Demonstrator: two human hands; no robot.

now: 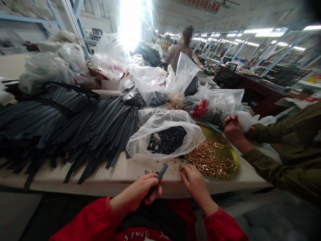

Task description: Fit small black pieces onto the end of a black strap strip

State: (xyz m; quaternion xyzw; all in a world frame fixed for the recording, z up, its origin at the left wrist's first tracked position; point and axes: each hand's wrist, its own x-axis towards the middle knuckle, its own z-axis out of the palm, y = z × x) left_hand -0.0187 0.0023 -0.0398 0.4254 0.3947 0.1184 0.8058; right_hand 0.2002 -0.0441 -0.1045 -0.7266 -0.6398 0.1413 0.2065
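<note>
My left hand (144,190) is closed around a dark strap (160,173) whose end sticks up over the table edge. My right hand (192,179) rests on the table (117,172) beside it, fingers curled as in a pinch at the rim of a gold tray (229,152) full of several gold metal buckles (209,160); what it pinches is too small to name. Just beyond my hands lies an open clear bag of small black loops (167,140). Both my sleeves are red.
A big heap of dark straps (70,130) covers the left of the table. More plastic bags (160,80) are piled behind. A co-worker in a green sleeve (283,157) reaches in from the right, hand (233,129) on a bag. Another person (179,50) stands far back.
</note>
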